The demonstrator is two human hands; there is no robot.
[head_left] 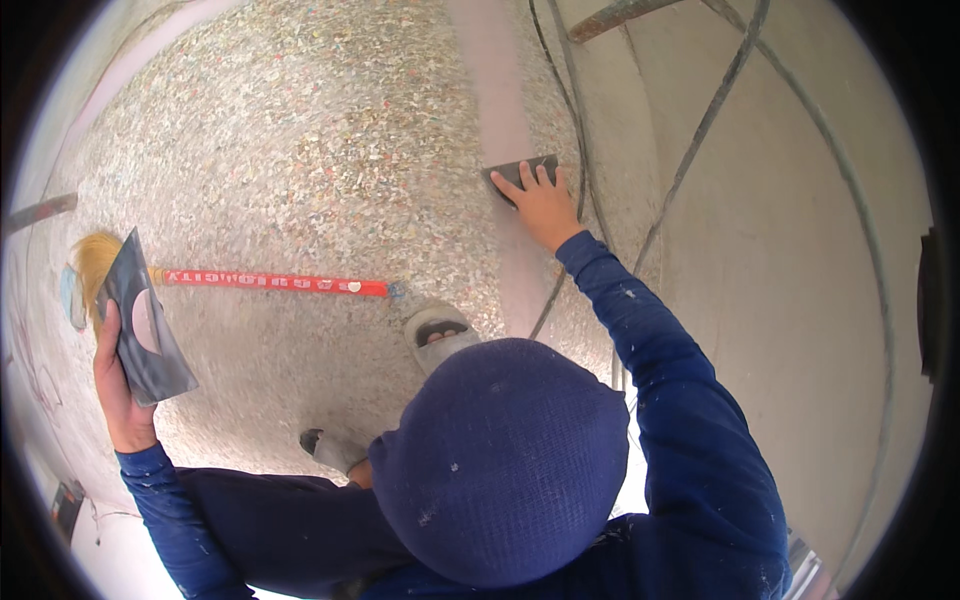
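Out at the left, my left hand (118, 395) grips a dark grey flat blade (165, 365) by its edge. A rounded dab of pale pink filler (145, 318) sits on that blade. Ahead and right, my right hand (548, 212) holds a dark, wide filling blade (506, 168), its fingers spread over the blade's back. This blade lies across a long pale pink strip (490, 85) on the speckled surface (300, 120). Behind the left blade shows a brush with tan bristles (95, 255) and a red handle (280, 283), the bristles partly hidden.
Dark cables (700, 150) run along the right, over a smooth grey-beige surface (780, 250). A rod end (610, 18) juts in at the top. Below the brush handle are my feet in slippers (437, 325). A rounded navy knit shape (500, 460) hides the lower middle.
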